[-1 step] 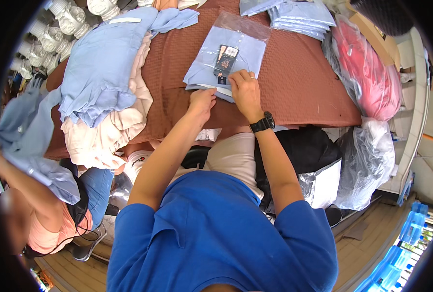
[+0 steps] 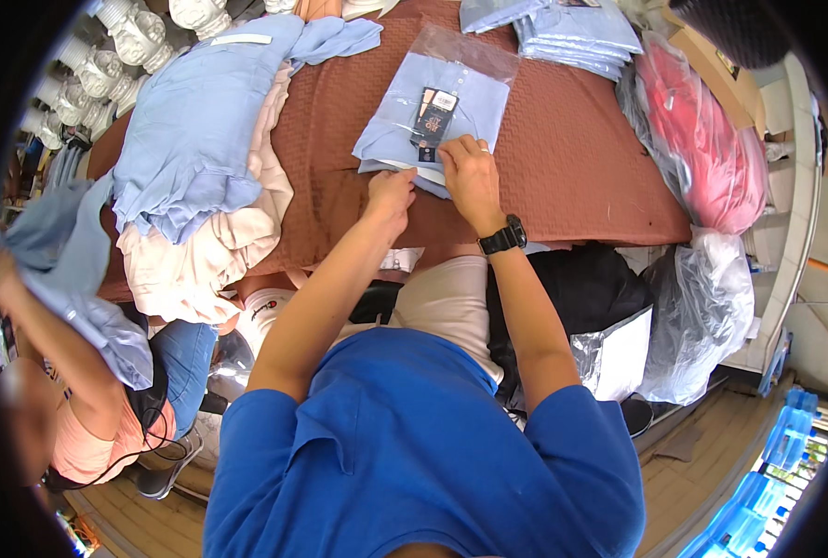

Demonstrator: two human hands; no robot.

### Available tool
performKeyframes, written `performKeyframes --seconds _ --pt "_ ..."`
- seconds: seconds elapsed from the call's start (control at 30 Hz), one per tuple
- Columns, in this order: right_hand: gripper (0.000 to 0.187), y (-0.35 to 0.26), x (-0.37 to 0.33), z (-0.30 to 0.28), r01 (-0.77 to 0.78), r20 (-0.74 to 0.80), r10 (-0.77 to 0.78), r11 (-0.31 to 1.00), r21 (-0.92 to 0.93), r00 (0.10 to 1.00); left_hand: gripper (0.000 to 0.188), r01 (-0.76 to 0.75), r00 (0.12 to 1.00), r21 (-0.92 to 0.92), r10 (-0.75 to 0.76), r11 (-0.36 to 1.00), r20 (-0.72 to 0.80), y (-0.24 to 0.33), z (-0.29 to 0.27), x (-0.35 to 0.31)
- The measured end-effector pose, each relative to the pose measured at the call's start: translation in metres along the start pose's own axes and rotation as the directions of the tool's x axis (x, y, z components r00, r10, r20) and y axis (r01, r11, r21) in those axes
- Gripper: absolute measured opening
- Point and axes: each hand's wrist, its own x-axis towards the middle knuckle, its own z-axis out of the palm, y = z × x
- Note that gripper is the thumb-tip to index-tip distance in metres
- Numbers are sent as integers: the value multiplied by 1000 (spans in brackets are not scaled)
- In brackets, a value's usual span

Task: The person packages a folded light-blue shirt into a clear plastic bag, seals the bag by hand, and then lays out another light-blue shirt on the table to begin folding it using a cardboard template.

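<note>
With right hand (image 2: 471, 184), pinched the near edge of a clear bag (image 2: 465, 82) around a blue shirt (image 2: 479, 107), centred near on the brown tablecloth (image 2: 572, 158); with left hand (image 2: 392, 200), curled close by, hid fingertips, so could not tell whether pinching.

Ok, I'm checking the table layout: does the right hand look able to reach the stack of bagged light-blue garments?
Probably yes, with a stretch: only brown tablecloth seems to lie between the right hand and the stack of bagged light-blue garments, though that hand is occupied at a bagged shirt.
</note>
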Motion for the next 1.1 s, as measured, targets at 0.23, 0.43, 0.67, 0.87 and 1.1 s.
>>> performKeyframes --seconds 0.23,0.43,0.67,0.87,1.1 --pt "19 0 6 -4 7 30 -10 995 102 999 35 57 998 -356 -42 933 49 -3 29 -4" --pt "30 -1 10 -6 57 66 -63 995 83 996 40 -52 971 -471 154 881 181 -7 32 -1" --pt "38 -5 12 -14 68 98 -84 986 153 992 38 -142 906 -491 313 860 286 -10 36 13" --pt "40 -15 17 -30 101 164 -121 987 129 979 38 -200 873 -474 375 858 311 -2 47 17" --pt "38 -41 15 -42 100 188 -133 979 175 973 32 -244 818 -448 431 860 382 -10 46 44"
